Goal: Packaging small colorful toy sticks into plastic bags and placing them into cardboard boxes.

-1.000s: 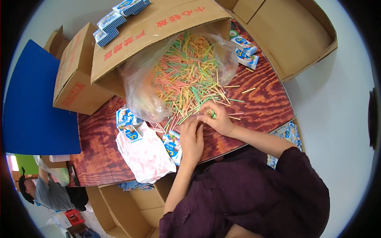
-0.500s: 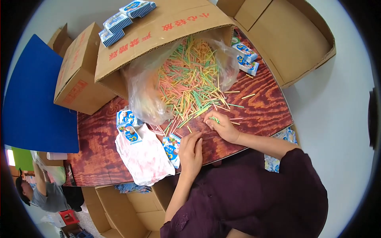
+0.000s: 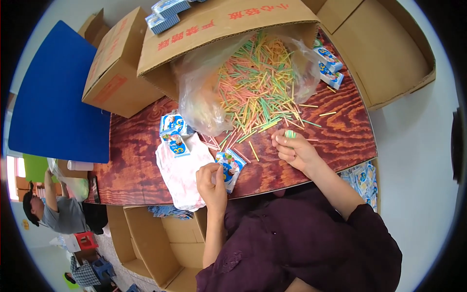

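My right hand is closed around a small bundle of green and pale sticks, their ends showing above the fingers. It hovers near the table's front edge, just short of a large heap of thin pink, yellow and green sticks. The heap spills from a clear plastic bag lying in a cardboard box on its side. At the left, my left hand has its fingers curled with thumb and fingertips at the left edge of a blue-and-white packet.
Packets lie on a pink-stained white cloth. More sit on the box and at the right. Open cartons stand beyond the table and below it. A blue panel and another person are at left.
My left hand has moved left onto the packet, which is now turned at an angle. My right hand has lifted slightly with the sticks. The whole view has shifted.
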The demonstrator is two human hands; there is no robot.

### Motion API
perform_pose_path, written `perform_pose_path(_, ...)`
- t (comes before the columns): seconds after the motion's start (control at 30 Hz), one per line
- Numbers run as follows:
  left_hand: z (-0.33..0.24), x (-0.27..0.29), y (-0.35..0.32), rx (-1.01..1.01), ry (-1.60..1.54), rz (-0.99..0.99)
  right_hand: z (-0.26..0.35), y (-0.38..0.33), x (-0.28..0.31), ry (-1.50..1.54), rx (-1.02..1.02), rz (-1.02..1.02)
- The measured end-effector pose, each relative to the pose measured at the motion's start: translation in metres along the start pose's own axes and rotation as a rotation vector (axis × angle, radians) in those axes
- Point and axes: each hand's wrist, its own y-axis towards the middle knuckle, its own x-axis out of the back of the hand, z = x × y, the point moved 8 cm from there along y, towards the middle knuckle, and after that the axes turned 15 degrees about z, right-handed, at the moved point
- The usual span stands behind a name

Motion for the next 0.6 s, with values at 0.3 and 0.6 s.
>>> perform_pose_path(0.3,0.015,-0.012,0.004,0.040,0.412,0.018,-0.033,0.011,-0.012,-0.080,-0.072,0.073)
perform_pose_path(0.6,0.040,-0.009,0.005,0.050,0.188,0.033,-0.037,0.017,-0.023,-0.389,-0.129,0.103)
